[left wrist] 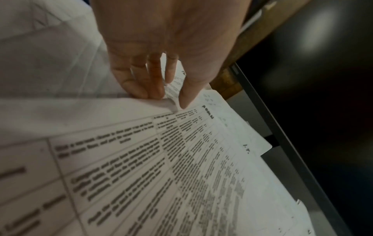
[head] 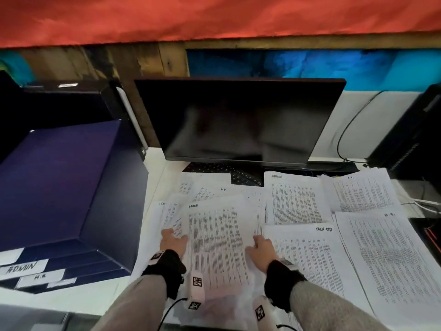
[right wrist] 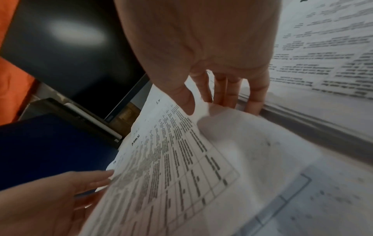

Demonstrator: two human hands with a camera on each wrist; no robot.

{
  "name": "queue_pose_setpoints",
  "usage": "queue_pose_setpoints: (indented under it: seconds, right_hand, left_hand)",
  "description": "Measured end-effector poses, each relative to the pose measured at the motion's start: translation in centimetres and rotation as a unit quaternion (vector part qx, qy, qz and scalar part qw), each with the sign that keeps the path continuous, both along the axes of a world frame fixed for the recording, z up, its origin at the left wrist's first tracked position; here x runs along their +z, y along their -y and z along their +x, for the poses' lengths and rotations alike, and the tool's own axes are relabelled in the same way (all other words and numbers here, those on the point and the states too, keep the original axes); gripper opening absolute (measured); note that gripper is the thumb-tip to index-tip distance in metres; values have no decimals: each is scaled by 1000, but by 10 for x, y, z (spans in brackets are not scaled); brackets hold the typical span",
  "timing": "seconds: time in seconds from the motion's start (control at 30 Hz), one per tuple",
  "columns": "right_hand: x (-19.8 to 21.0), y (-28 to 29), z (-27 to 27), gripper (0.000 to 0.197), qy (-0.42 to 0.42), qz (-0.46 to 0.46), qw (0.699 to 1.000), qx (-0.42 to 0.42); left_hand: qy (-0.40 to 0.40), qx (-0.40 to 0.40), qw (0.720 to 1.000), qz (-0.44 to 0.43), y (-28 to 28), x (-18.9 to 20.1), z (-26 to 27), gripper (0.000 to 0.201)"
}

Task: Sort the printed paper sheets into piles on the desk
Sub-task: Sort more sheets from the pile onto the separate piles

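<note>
Both hands are gripping one printed sheet (head: 216,240) headed "ADMIN", which is lying atop the loose heap (head: 205,192) on the counter (head: 152,168) in front of the monitor (head: 238,120). The left hand (head: 173,242) is pinching its left edge, fingers (left wrist: 141,83) beneath, thumb on top; the right hand (head: 261,247) is pinching its right edge likewise. Sorted piles (head: 334,211) are lying right of the sheet.

Printed text on the top sheet (head: 217,237) is too blurred for me to read. My left hand's (head: 173,242) fingertips are hidden under its edge. The keyboard (head: 214,172) lies mostly covered by papers and monitor (head: 238,120).
</note>
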State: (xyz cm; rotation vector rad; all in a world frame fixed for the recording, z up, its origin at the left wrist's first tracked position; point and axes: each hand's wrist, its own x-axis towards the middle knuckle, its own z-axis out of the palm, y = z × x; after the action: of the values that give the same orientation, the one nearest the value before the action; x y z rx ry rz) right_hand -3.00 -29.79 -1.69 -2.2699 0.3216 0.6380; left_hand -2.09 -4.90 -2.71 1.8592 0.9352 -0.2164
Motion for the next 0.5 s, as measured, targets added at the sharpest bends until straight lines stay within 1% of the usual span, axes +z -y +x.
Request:
queue_pose_setpoints:
  seconds: [0.03, 0.07, 0.1, 0.17, 0.23, 0.33, 0.37, 0.43, 0.47, 0.5]
  right_hand:
    - [-1, 0, 0, 48, -2, -1, 1000, 3]
    - [-2, 1, 0, 47, 1, -3, 1000, 7]
    - [-2, 1, 0, 45, 8, -8, 1000, 13]
    - [-4, 2, -2, 41, 21, -22, 999, 22]
    - [-5, 1, -3, 37, 28, -28, 999, 25]
    - [-4, 0, -2, 36, 31, -17, 999, 16]
    - [-3, 0, -2, 38, 27, -12, 999, 12]
    - [-1, -1, -1, 39, 20, -4, 1000, 6]
    - [-1, -2, -1, 40, 19, -3, 1000, 4]
    - [-1, -2, 0, 41, 19, -4, 1000, 3]
  left_hand:
    - [2, 5, 1000, -26, -1, 1, -1, 47]
    - [10, -1, 999, -30, -2, 3, -2, 41]
    - [20, -15, 999, -21, -3, 6, -4, 32]
    - [44, -50, 997, 28, -5, 9, -6, 21]
    - [72, -77, 992, 63, -7, 13, -9, 17]
    - [93, -99, 988, 80, -12, 16, -11, 14]
    - [98, -116, 984, 94, -14, 19, -12, 15]
    - [97, -164, 972, 137, -19, 26, -13, 7]
    - [98, -182, 967, 148, -22, 26, -14, 16]
    - [105, -199, 963, 150, -25, 28, -16, 30]
